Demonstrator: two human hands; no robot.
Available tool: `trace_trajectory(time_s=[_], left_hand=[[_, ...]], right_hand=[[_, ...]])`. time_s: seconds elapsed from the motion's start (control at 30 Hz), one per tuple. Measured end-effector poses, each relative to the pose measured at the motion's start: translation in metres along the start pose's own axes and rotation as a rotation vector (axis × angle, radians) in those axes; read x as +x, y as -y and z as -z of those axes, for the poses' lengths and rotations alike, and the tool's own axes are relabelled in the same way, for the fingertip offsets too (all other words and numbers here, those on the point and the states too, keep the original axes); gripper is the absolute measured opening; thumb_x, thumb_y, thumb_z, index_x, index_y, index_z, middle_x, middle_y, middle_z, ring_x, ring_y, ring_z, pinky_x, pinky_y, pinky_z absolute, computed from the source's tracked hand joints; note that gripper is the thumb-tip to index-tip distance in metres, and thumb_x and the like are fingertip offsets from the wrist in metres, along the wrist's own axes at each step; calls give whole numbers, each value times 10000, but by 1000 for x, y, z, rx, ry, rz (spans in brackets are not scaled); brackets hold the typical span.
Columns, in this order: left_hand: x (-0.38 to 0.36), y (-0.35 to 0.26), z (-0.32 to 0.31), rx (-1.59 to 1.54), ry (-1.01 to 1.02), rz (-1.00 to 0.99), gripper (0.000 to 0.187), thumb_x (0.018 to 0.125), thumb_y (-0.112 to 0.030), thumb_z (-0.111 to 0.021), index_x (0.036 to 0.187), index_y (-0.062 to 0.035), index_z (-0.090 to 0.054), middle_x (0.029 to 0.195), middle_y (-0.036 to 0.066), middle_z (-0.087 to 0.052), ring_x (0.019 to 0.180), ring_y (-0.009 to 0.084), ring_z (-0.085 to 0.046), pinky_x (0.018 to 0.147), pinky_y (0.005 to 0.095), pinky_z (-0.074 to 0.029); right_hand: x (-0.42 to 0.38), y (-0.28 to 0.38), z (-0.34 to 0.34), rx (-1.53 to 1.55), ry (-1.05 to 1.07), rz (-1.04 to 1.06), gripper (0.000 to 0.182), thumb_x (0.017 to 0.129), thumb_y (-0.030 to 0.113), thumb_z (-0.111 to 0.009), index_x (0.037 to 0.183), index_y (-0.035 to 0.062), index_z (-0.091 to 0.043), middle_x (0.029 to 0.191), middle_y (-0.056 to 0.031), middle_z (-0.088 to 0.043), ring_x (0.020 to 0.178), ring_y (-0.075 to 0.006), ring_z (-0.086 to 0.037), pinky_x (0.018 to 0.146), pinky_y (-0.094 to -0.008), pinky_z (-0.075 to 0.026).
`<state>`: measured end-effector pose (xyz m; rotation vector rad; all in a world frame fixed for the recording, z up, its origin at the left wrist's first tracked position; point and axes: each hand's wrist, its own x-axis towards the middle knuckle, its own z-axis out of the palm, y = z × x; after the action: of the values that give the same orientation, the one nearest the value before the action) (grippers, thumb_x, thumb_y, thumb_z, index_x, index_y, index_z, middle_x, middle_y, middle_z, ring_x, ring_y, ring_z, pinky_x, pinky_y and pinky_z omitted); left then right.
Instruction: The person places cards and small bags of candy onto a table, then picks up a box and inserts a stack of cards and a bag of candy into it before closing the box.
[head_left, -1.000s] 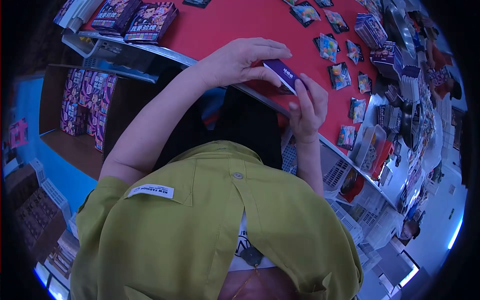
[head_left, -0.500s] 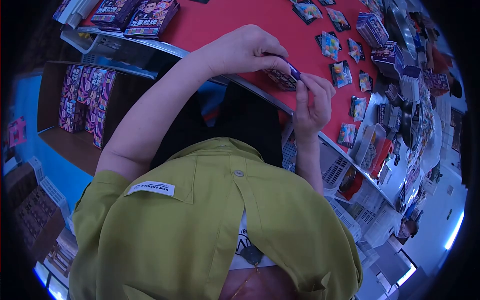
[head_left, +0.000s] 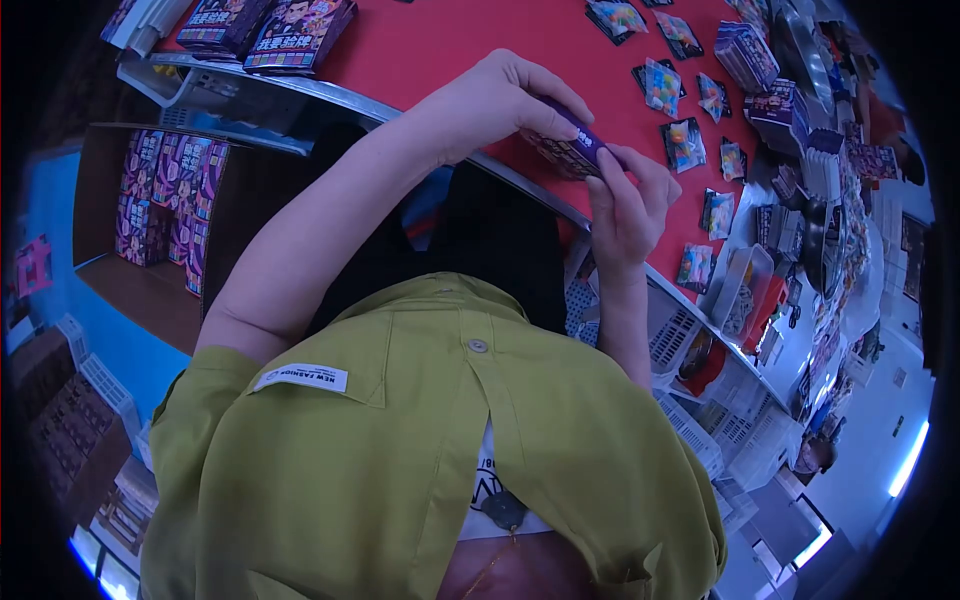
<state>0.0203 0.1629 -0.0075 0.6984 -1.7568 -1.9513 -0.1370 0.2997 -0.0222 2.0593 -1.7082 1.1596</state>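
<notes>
Between my two hands, above the near edge of the red table (head_left: 400, 60), is a small purple printed box (head_left: 567, 150). My left hand (head_left: 520, 100) grips the box's left end, thumb on its near side and fingers over the far side. At the other end, my right hand (head_left: 632, 200) pinches the corner between thumb and fingers. The box is tilted, with a narrow purple side facing up. Several clear packets of colourful pieces on dark cards, one of them a packet (head_left: 684, 145), lie to the right of my hands.
Purple box stacks (head_left: 300, 35) stand at the table's upper left. More stacked boxes (head_left: 776, 112) are at the right edge, near a white tray (head_left: 742, 290). An open carton (head_left: 150, 298) of purple boxes sits at the left. White baskets (head_left: 672, 335) are below the table.
The box has turned, showing more of its purple side and printed face. My left fingers have shifted along it, and my right hand has moved slightly right.
</notes>
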Motion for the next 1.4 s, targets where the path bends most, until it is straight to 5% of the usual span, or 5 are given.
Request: trace_trajectory(time_s=[0.43,0.5,0.63,0.83,1.4], left_hand=[[-17,6,-24,-115,-476,77,821,800,-508,-654,1338,18,-324,1105,205,-575,1066,328,-579,947,461,-453],[-15,-10,-31,-1073,27,457,687,839,-417,-630,1284,42,-379,1119,218,-566,1096,364,-562,919,538,-462],[-2,0,-36,-1175,161,315,496,870,-176,-548,1287,38,-386,1170,221,-547,1105,359,-557,887,578,-484],[8,14,-46,-1015,116,208,515,816,-16,-563,1292,50,-379,1217,190,-523,1122,323,-552,869,545,-517],[-20,-6,-22,-478,61,292,465,750,-65,-682,1165,31,-494,1036,147,-593,917,227,-628,659,318,-561]], right_hand=[[-13,0,2,95,-275,-17,277,771,10,-696,1028,32,-594,1010,-151,-618,819,-239,-632,653,-321,-523],[-16,0,6,116,-282,12,296,771,25,-703,1042,35,-584,1020,-153,-620,837,-247,-631,683,-338,-522],[-11,-26,30,180,-30,-165,372,821,144,-682,1139,15,-538,1090,-165,-603,997,-307,-589,856,-394,-461],[11,-144,37,-441,560,-791,690,875,525,-529,1300,-10,-427,1272,-193,-505,1190,-324,-476,996,-516,-316],[-17,-32,12,-115,538,-307,674,826,412,-643,1353,73,-396,1390,-179,-372,1309,-316,-336,1045,-458,-257]])
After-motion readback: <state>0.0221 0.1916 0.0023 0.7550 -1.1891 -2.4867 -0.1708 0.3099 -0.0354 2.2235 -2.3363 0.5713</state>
